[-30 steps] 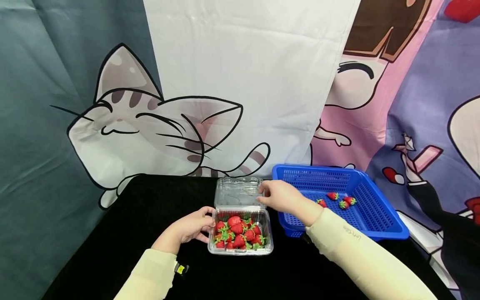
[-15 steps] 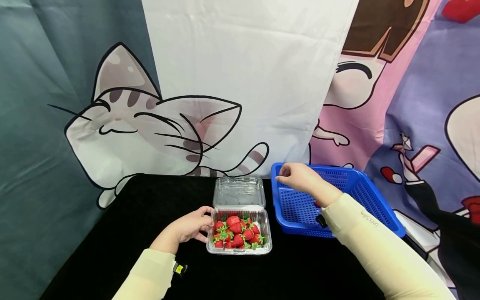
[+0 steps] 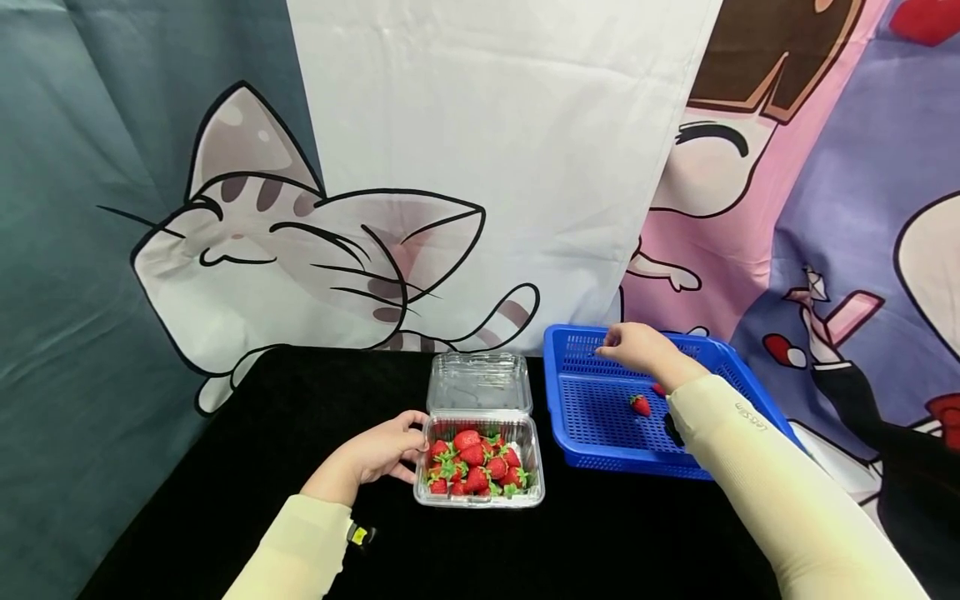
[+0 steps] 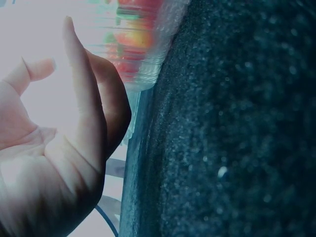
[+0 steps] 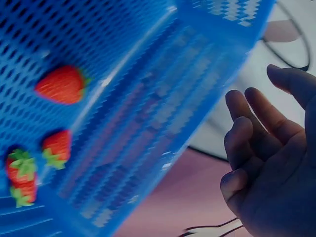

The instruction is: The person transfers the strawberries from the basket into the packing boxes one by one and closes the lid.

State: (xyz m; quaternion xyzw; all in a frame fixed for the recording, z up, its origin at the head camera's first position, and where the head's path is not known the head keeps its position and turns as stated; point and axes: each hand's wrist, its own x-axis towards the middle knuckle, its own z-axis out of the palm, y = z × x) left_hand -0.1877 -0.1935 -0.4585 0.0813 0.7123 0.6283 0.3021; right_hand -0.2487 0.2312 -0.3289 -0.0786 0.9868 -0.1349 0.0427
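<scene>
My left hand (image 3: 382, 452) is at the left side of a clear plastic clamshell box (image 3: 478, 503), its fingers touching or very near the wall. In the left wrist view, the left hand (image 4: 74, 123) has a straight finger and another bent behind it; glare hides part of the contact. Several red strawberries (image 3: 476, 479) with green leaves fill the box. Over the blue basket (image 3: 596, 412), my right hand (image 3: 643, 350) hovers with loosely bent fingers. The right wrist view shows that right hand (image 5: 271, 153) holding nothing. Strawberries (image 3: 640, 406) lie on the basket floor, some hidden by the right arm.
The box's hinged clear lid (image 3: 480, 383) lies open behind it. A black cloth (image 3: 337, 387) covers the table. A printed curtain (image 3: 480, 167) hangs directly behind. The basket stands to the right of the box, with raised perforated walls.
My right hand has moved right, from beside the box lid to above the basket. The left hand and the box have stayed in place.
</scene>
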